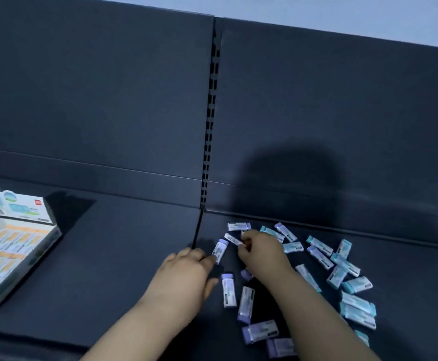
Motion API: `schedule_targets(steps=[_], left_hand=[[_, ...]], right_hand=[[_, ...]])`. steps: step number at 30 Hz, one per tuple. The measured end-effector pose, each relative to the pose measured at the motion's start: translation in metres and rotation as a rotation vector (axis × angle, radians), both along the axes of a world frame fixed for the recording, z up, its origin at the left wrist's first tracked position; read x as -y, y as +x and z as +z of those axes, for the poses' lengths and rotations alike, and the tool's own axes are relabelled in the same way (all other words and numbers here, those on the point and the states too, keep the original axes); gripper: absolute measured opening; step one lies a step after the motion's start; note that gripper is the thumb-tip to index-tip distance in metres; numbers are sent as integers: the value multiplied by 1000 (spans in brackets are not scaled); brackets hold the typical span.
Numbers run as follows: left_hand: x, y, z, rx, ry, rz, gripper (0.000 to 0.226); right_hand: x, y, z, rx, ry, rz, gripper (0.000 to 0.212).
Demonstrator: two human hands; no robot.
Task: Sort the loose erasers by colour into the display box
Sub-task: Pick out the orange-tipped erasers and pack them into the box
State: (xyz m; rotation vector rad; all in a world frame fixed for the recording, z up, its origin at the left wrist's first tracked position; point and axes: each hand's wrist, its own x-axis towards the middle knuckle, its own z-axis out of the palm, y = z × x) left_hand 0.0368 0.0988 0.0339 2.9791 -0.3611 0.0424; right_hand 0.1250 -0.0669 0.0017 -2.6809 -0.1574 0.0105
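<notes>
Several loose erasers in white sleeves lie scattered on the dark shelf at the right, some purple-tipped (229, 290) and some teal-tipped (358, 284). My left hand (186, 272) pinches the lower end of a purple-tipped eraser (220, 250) between its fingertips. My right hand (259, 250) grips another eraser (233, 239) whose tip colour I cannot make out. The display box (48, 241) stands open at the far left, with rows of orange-tipped erasers (9, 246) inside and its printed lid flap upright.
The dark shelf (124, 256) has an upright back panel and a slotted post (210, 126) in the middle. A seam runs down the shelf just left of my hands. A shadow falls on the back panel at the right.
</notes>
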Motion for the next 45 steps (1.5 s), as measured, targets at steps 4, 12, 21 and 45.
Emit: schedule_targets(steps=[4, 12, 21, 45], left_hand=[[15, 6, -4, -21, -50, 27, 47], [53, 19, -6, 26, -313, 25, 49], [59, 14, -9, -31, -483, 77, 11], [38, 19, -11, -143, -720, 189, 22]], right_hand=[[25, -5, 10, -33, 260, 57, 17], [50, -37, 36, -66, 507, 227, 26], [60, -26, 29, -201, 686, 226, 17], [73, 17, 44, -15, 422, 317, 10]])
